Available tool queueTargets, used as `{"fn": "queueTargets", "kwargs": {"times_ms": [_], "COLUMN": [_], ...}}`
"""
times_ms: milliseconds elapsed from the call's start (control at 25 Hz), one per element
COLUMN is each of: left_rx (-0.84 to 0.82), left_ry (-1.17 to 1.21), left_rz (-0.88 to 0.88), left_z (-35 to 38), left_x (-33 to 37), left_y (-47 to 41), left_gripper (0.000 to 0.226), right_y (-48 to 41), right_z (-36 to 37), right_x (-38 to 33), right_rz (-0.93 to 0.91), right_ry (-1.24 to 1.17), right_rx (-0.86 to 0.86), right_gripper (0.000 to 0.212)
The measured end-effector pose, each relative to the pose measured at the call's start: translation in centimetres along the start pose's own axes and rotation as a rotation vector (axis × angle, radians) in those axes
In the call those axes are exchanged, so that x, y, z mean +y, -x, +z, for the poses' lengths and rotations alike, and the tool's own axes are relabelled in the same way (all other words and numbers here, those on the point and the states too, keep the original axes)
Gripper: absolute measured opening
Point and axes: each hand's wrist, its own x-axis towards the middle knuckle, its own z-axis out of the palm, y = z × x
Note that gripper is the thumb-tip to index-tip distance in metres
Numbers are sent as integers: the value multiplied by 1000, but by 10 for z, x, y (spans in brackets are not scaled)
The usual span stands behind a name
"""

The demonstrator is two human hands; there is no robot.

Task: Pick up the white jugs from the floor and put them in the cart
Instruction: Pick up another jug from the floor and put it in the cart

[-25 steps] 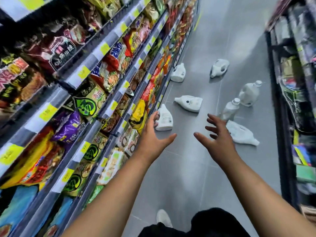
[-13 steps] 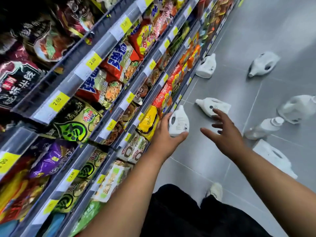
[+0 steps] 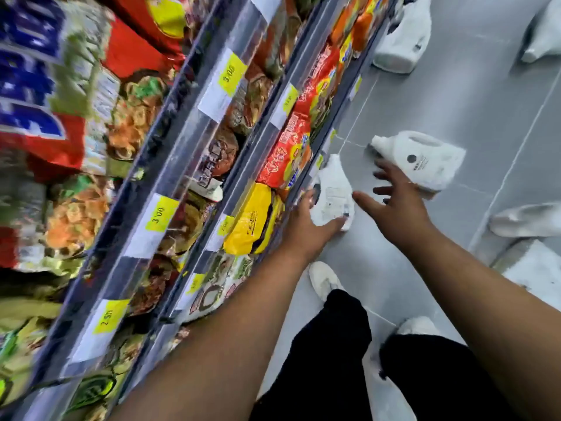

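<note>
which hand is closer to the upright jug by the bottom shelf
Left. The left hand is at the upright jug, thumb across its base; the right hand is apart to its right, by the lying jug.

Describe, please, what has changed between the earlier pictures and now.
Both hands moved forward and down to the jugs. The left hand now touches the standing jug beside the shelf, thumb at its base; the right hand, fingers spread, arrives over the lying jug. Nothing is lifted yet. All jugs stay where they were on the floor.
</note>
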Motion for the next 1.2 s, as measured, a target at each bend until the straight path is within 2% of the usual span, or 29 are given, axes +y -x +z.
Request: {"fn": "queueTargets", "kwargs": {"times_ms": [120, 280, 480, 720, 880, 1000, 1200], "left_rx": [-67, -64, -42, 17, -16, -72, -30], "left_ry": [-57, -118, -144, -234, -305, -245, -184], "left_rz": [-26, -81, -89, -79, -123, -142, -122], "left_z": [32, 65, 97, 128, 134, 140, 151], "left_x": [-49, -139, -213, -283, -323, -331, -348], "left_y": [-69, -149, -239, -316, -344, -383, -419], "left_gripper": [80, 96, 81, 83, 89, 96, 106], "right_y": [-62, -120, -172, -239, -275, -298, -316], "right_z": [30, 74, 112, 161, 185, 197, 214], "right_x": [62, 164, 253, 324, 356, 387, 425], "right_rz": [11, 106, 122, 73, 86, 88, 60], "right_ry": [11, 58, 141, 239, 254, 282, 96], "right_rx": [26, 6, -104, -227, -309, -310, -305], "right_gripper": [66, 66, 68, 77, 83, 88, 101]}}
